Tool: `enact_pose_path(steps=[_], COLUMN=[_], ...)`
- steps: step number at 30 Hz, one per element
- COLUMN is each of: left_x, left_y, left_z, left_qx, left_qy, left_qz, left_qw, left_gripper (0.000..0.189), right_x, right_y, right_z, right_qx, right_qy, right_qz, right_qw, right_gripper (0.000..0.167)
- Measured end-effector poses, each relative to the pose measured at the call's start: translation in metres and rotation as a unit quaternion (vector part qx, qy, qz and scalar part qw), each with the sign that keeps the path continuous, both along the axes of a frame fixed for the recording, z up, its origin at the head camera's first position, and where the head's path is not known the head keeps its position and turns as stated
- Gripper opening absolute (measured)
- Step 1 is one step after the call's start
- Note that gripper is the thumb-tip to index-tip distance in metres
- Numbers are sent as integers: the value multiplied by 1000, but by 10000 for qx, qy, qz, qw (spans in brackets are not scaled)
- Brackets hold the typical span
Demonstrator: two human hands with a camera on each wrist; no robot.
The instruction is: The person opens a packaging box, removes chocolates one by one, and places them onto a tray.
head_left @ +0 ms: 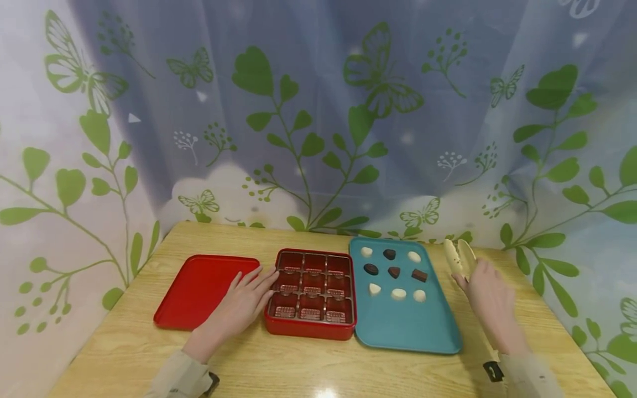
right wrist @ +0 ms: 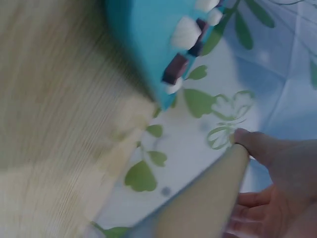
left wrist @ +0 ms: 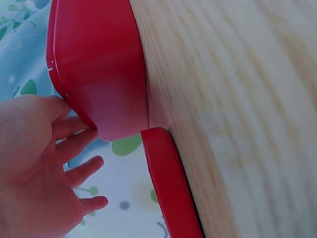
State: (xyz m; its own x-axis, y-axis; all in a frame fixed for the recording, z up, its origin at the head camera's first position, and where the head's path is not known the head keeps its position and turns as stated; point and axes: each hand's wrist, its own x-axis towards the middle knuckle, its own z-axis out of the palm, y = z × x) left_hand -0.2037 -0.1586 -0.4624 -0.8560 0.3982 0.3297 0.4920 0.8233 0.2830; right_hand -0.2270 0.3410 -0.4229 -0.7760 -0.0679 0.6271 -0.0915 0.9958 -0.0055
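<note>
My left hand (head_left: pixel 241 301) reaches across the red lid (head_left: pixel 194 282), its fingertips at the left rim of the red box (head_left: pixel 311 330). Fairly straight and spread fingers show on it in the left wrist view. The box holds a clear insert divided into several compartments with nothing in them. At the far right my right hand (head_left: pixel 492 296) grips pale yellow tongs (head_left: pixel 455 257), their two broad arms apart and pointing away from me. In the right wrist view the thumb lies along an arm of the tongs (right wrist: pixel 198 203), which is partly cut off by the frame.
A blue tray (head_left: pixel 403 326) stands directly right of the box. Rows of white chocolates (head_left: pixel 398 294) and dark chocolates (head_left: pixel 394 272) lie on its far half. Behind the wooden table (head_left: pixel 298 365) hangs a patterned curtain (head_left: pixel 298 138).
</note>
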Motion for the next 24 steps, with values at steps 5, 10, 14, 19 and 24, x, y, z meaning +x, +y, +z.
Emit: enact_pose_path(steps=[5, 10, 14, 19, 24], left_x=[0, 0, -1, -1, -2], left_y=[-1, -1, 1, 2, 3], left_z=[1, 1, 0, 0, 1], left_qx=[13, 25, -17, -25, -50], left_qy=[-39, -18, -15, -48, -102], left_qz=[9, -20, -32, -51, -34], left_qw=[10000, 10000, 10000, 10000, 9999], left_gripper=[47, 47, 47, 47, 48], right_x=[-15, -32, -45, -50, -44], right_y=[8, 15, 22, 31, 33], right_z=[-2, -3, -3, -12, -17], right_qx=[241, 143, -99, -318, -413], right_qy=[-1187, -2400, -3388, -3782, -3803], right_qz=[-369, -656, -925, -1013, -1003], right_qw=[9920, 9684, 9363, 9196, 9185], right_gripper=[60, 63, 65, 53, 59])
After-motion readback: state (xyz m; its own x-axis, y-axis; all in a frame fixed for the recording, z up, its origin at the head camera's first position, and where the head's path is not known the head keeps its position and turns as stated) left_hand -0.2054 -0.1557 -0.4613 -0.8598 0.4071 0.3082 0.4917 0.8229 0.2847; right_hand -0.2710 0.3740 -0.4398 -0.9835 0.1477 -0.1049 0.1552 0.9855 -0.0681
